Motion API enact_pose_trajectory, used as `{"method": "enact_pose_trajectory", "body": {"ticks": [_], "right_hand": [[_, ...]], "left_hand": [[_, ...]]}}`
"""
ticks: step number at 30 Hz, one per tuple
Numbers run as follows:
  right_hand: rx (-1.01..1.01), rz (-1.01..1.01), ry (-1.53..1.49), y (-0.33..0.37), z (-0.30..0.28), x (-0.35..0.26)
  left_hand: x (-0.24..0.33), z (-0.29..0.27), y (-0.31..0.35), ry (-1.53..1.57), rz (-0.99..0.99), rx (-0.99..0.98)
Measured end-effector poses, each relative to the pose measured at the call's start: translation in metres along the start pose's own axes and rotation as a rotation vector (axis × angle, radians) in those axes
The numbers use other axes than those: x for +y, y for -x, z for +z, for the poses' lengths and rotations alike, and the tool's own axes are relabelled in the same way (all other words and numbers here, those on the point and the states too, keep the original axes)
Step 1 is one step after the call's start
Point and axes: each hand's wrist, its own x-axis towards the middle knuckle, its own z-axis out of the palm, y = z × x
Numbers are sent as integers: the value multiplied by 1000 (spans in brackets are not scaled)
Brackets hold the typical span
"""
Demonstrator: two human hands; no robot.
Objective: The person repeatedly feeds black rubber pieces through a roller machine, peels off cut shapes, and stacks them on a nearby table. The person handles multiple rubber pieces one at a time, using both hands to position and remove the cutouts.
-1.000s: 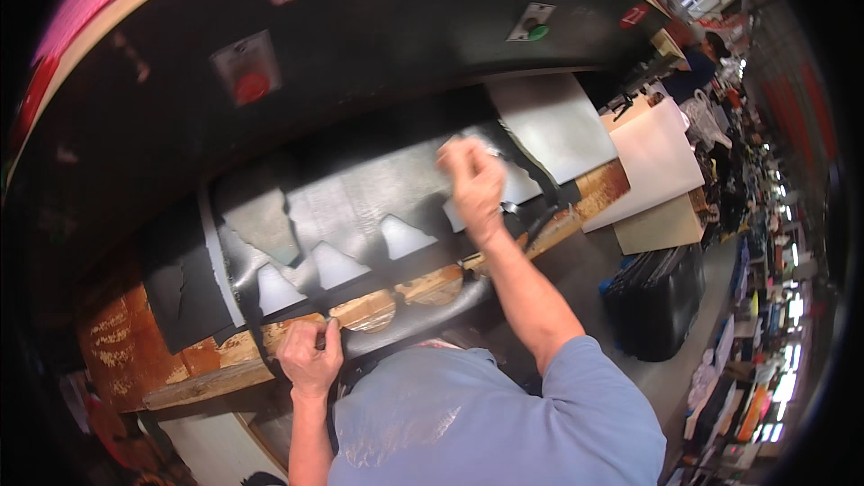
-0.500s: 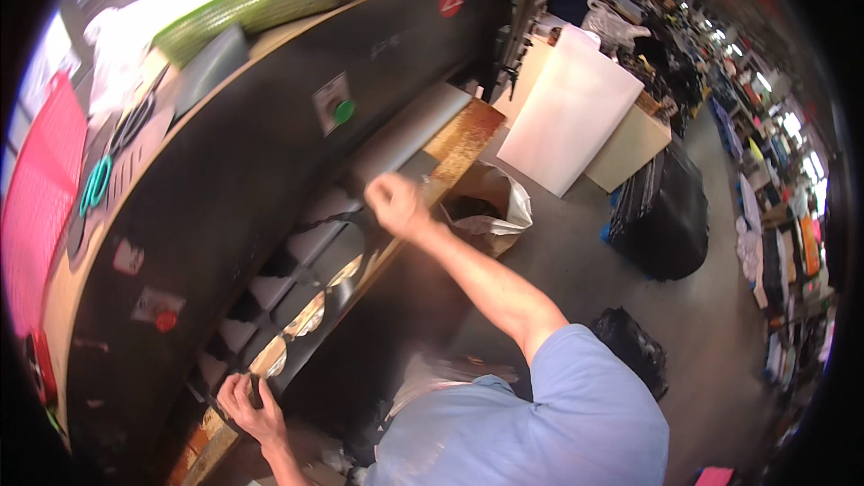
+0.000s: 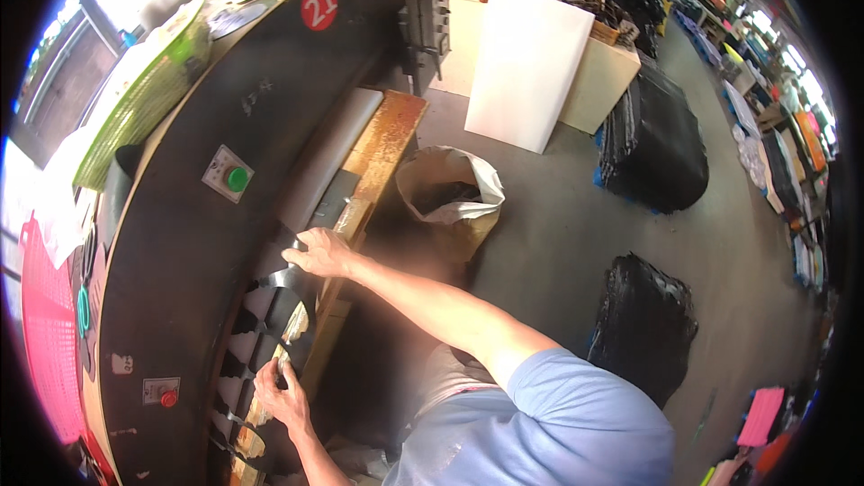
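The two hands are held well apart along the near edge of the table [image 3: 389,137]. By the left hand [image 3: 281,391], a black cut-out sheet [image 3: 297,328] is pinched between thumb and curled fingers. The right hand [image 3: 322,254] is laid, fingers bent, at the sheet's end closer to the table's right end; whether the sheet is gripped there cannot be told, as the fingertips are poorly seen. The sheet is stretched between the hands along the near edge, and bare wood is shown through its rounded openings.

Next to the right hand, a small dark grey piece [image 3: 336,199] is set near the same edge. Behind it, a pale grey sheet [image 3: 340,144] is laid toward the table's right end. The table's far edge is overhung by a black machine beam [image 3: 297,99], on which a green button [image 3: 237,179] and a red button [image 3: 168,398] are mounted. On the ledge behind the beam, a green basket [image 3: 135,103], a pink basket [image 3: 52,333] and turquoise-handled scissors [image 3: 84,310] are placed.

On the floor, beyond the near edge by the right corner, an open paper bag [image 3: 468,232] is stood. Farther out are seen a white board [image 3: 522,72] and two black bundles [image 3: 661,148].
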Motion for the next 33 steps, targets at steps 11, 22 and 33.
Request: {"method": "enact_pose_trajectory", "body": {"ticks": [11,22,33], "right_hand": [[80,-137,21,-12,-56,36],[-139,-294,237,-25,-32,84],[-134,-325,207,-28,-35,87]], "left_hand": [[51,40,-38,41,-273,-91],[34,86,-39,-378,-142,118],[45,75,-52,-304,-286,-38]]}}
